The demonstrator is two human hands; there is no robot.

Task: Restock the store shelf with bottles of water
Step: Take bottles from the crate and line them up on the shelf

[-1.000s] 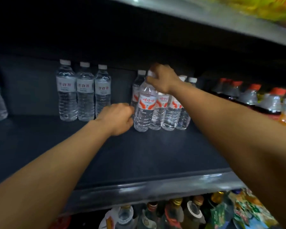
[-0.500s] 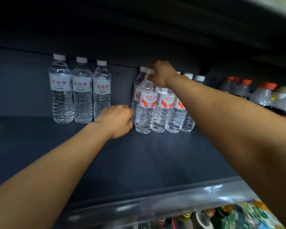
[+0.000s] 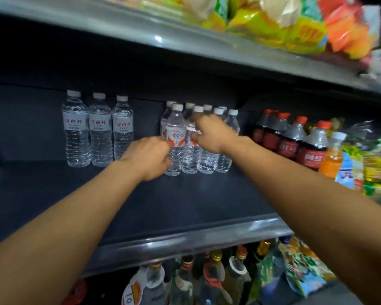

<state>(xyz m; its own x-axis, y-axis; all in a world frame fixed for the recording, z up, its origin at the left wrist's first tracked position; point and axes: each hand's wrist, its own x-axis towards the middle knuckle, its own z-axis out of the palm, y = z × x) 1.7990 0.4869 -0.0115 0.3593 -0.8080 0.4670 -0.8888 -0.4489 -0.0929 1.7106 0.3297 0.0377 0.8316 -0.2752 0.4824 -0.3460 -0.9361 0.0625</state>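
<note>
Head view: our right hand point(image 3: 211, 134) has let go of the cap (fingers spread, holding nothing); left hand point(image 3: 147, 157) stays curled against the front bottle point(image 3: 175, 139), now placed.

- One view only, from a wide-angle camera worn on the person's head, so no second view shares the scene.
- It faces forward and slightly down into the dark grey store shelf point(image 3: 185, 201), close in.
- Both forearms enter from the lower frame corners.
- Straight edges bow toward the frame borders.
</note>
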